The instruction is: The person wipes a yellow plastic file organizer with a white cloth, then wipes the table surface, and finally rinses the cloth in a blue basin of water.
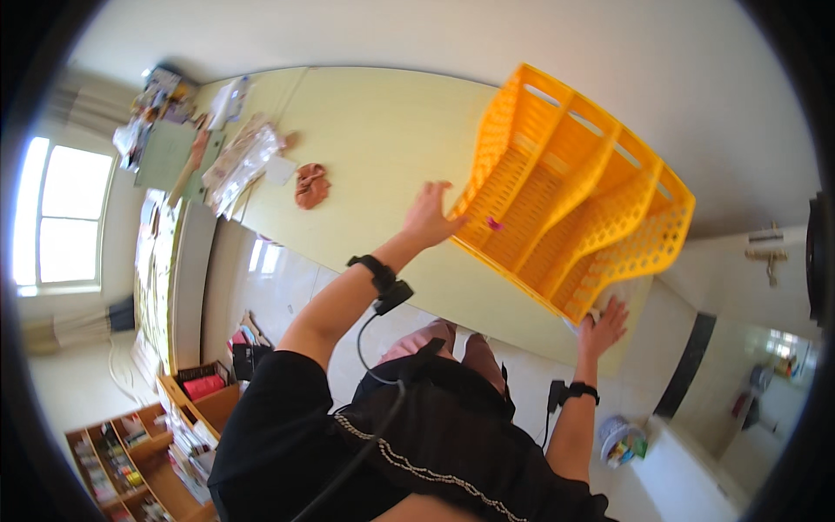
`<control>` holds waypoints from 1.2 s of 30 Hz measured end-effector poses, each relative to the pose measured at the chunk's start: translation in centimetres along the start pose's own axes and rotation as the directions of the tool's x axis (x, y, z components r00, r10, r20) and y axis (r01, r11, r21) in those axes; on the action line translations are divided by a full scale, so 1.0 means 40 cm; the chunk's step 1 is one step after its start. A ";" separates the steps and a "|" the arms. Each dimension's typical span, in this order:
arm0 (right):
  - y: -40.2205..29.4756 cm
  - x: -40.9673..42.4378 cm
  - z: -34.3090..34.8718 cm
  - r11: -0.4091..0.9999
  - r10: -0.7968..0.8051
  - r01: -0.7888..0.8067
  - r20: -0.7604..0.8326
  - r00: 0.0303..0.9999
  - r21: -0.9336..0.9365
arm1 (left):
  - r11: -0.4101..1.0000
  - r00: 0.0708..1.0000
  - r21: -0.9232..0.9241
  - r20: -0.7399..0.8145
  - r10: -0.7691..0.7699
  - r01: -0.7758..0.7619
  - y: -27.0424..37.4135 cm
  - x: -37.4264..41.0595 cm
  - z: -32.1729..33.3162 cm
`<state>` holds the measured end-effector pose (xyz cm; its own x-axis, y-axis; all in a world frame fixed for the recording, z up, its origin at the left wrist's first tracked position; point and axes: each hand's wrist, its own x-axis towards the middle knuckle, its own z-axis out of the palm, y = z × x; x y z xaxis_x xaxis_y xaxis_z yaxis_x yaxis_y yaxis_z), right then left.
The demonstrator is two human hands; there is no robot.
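A yellow-orange plastic storage basket (554, 202) with perforated walls and several dividers sits at an angle on a pale yellow-green tabletop (378, 130). A small magenta piece (494, 224) shows inside its left part. At the basket's near left corner is my left hand (429, 218), fingers spread, its thumb side close to or touching the rim. My right hand (601, 331) is by the near right corner, its fingers also apart; contact there cannot be made out. Neither hand is closed around anything.
A crumpled brown cloth (312, 186) and clear plastic packaging (251, 156) lie on the table's left side. Beyond them is a cluttered green surface (166, 153). A waste bin (620, 438) stands on the floor at right, and wooden shelving (140, 457) at lower left.
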<state>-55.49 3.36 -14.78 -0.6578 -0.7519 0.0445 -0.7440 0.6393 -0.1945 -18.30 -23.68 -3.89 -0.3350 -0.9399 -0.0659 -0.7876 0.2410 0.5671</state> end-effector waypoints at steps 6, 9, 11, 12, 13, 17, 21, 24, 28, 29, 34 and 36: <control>0.014 -0.046 0.010 0.989 -0.138 0.137 -0.012 0.990 -0.050 | 0.804 0.750 -0.278 0.598 -0.284 0.526 0.006 0.075 -0.007; 0.023 -0.072 -0.014 0.971 -0.229 0.231 0.031 0.973 -0.057 | 0.789 0.711 -0.313 0.671 -0.209 0.528 0.000 0.085 -0.011; 0.026 -0.063 -0.021 0.968 -0.243 0.246 0.066 0.968 -0.050 | 0.798 0.701 -0.296 0.683 -0.208 0.525 -0.005 0.091 -0.006; 0.025 -0.045 -0.018 0.963 -0.267 0.268 0.042 0.963 -0.037 | 0.804 0.711 -0.279 0.663 -0.235 0.525 0.000 0.096 -0.007; 0.035 -0.028 -0.011 0.961 -0.275 0.275 0.014 0.961 -0.038 | 0.814 0.717 -0.265 0.653 -0.243 0.517 0.010 0.102 0.000; 0.012 0.050 0.000 0.969 -0.245 0.244 -0.014 0.970 -0.043 | 0.740 0.677 -0.341 0.706 -0.205 0.580 -0.005 0.097 0.001; -0.004 0.115 -0.022 0.972 -0.229 0.229 -0.011 0.973 0.050 | 0.617 0.686 -0.444 0.693 -0.223 0.650 -0.023 0.060 0.011; 0.005 0.152 -0.033 0.978 -0.207 0.207 -0.018 0.978 0.037 | 0.592 0.708 -0.473 0.658 -0.255 0.653 -0.012 0.024 -0.018; -0.004 0.240 -0.019 0.985 -0.138 0.146 -0.091 0.986 0.095 | 0.527 0.771 -0.573 0.550 -0.319 0.627 -0.065 -0.040 -0.049; -0.005 0.269 -0.008 0.987 -0.117 0.127 -0.100 0.988 0.099 | 0.512 0.781 -0.596 0.537 -0.319 0.619 -0.075 -0.050 -0.066; 0.020 0.460 0.054 0.995 -0.016 0.033 -0.163 0.986 0.098 | 0.422 0.805 -0.688 0.465 -0.368 0.590 -0.076 -0.108 -0.183; 0.012 0.562 0.077 0.994 0.078 -0.066 -0.143 0.987 0.089 | 0.299 0.772 -0.756 0.399 -0.495 0.583 -0.110 -0.141 -0.209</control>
<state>-70.25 -13.72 -16.89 -0.7238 -0.6691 0.1685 -0.6857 0.6705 -0.2832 -8.61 -21.45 0.87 -0.0745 -0.7483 -0.6591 -0.0402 -0.6582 0.7518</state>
